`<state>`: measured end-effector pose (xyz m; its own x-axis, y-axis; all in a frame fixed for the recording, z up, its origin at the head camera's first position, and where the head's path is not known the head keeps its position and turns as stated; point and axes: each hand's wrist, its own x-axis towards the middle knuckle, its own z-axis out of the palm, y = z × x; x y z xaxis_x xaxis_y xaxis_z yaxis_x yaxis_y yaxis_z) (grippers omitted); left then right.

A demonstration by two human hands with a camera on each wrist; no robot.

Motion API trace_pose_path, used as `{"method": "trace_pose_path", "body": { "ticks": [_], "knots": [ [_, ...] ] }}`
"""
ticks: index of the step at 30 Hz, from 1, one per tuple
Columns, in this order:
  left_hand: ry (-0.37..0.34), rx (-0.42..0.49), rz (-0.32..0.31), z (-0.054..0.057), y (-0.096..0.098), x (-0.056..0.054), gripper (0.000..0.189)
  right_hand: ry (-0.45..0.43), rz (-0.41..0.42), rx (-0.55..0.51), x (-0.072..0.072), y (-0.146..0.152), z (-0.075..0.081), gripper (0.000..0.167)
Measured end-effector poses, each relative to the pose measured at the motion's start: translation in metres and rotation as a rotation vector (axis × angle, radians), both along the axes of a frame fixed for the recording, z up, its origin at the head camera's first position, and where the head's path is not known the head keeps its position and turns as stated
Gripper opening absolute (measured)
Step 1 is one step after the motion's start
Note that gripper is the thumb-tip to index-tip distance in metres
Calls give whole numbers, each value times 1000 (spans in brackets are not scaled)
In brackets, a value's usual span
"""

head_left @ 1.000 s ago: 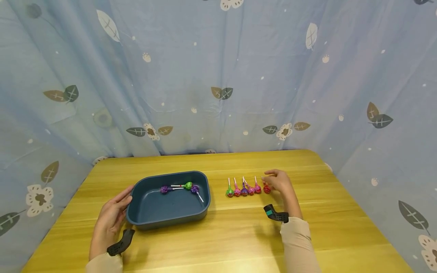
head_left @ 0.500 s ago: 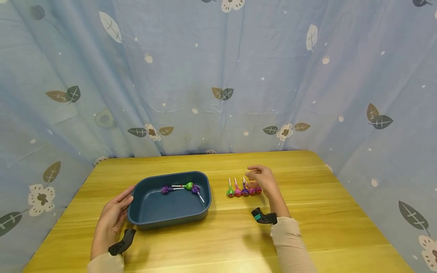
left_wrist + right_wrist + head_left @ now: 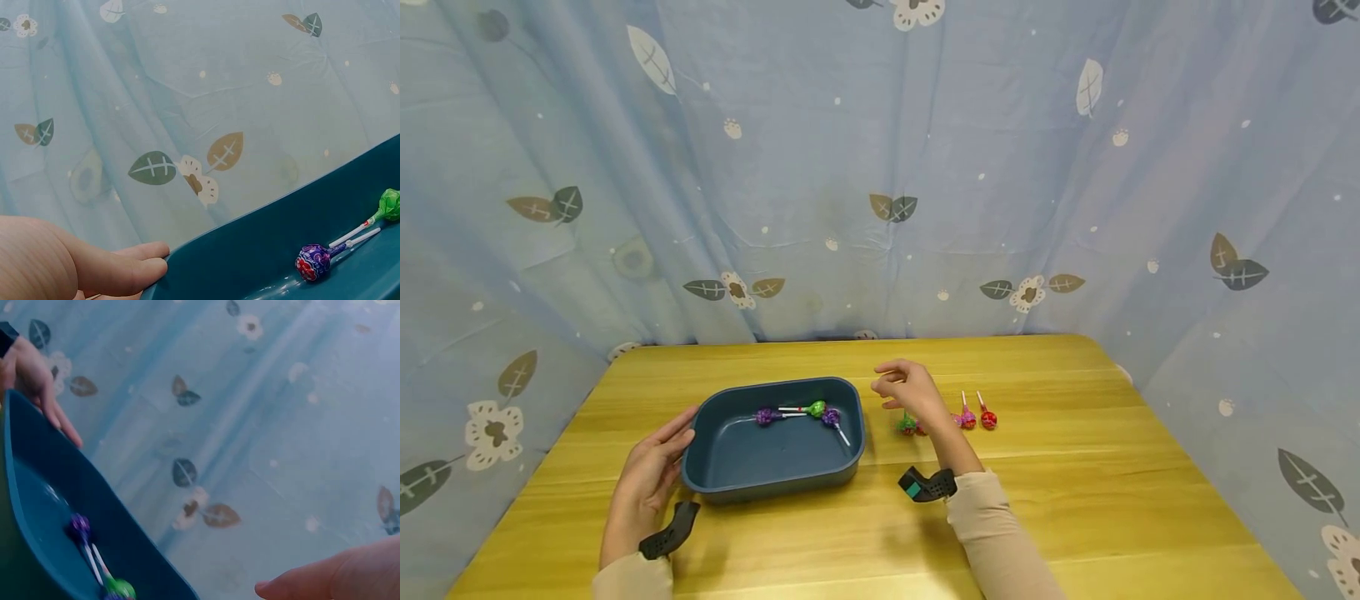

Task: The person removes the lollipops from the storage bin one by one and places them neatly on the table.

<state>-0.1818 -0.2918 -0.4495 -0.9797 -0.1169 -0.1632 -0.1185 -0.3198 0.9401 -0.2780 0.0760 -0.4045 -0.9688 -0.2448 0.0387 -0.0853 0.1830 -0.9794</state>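
Observation:
My left hand (image 3: 643,479) rests against the left end of a dark blue box (image 3: 767,488). In the left wrist view its straight fingers (image 3: 147,251) and thumb touch the rim's corner. Inside the box are two purple lollipops (image 3: 764,417) and a green lollipop (image 3: 817,408). My right hand (image 3: 917,398) hovers right of the box, fingers loosely bent, with nothing visible in them. Partly behind it is a row of lollipops: a green lollipop (image 3: 907,426) at the left, then others mostly hidden, a pink lollipop (image 3: 968,418), and a red lollipop (image 3: 988,419) at the right.
The wooden table (image 3: 1112,483) carries the box and the lollipop row. A blue curtain (image 3: 820,167) with leaf and flower prints hangs behind the table and along its sides. Each wrist wears a black band (image 3: 928,485).
My right hand has moved left from the red lollipop, across the row, towards the box. The red lollipop is still on the table. The left hand and the box stay in place.

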Motion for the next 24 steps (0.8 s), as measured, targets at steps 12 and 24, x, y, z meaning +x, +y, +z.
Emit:
{"method": "trace_pose_path", "body": {
  "ticks": [12, 24],
  "knots": [
    [-13, -9, 13, 2, 2, 0, 33, 78, 90, 239, 1, -56, 9, 31],
    [-17, 12, 25, 0, 0, 0, 33, 292, 51, 792, 5, -96, -4, 28]
  ]
}}
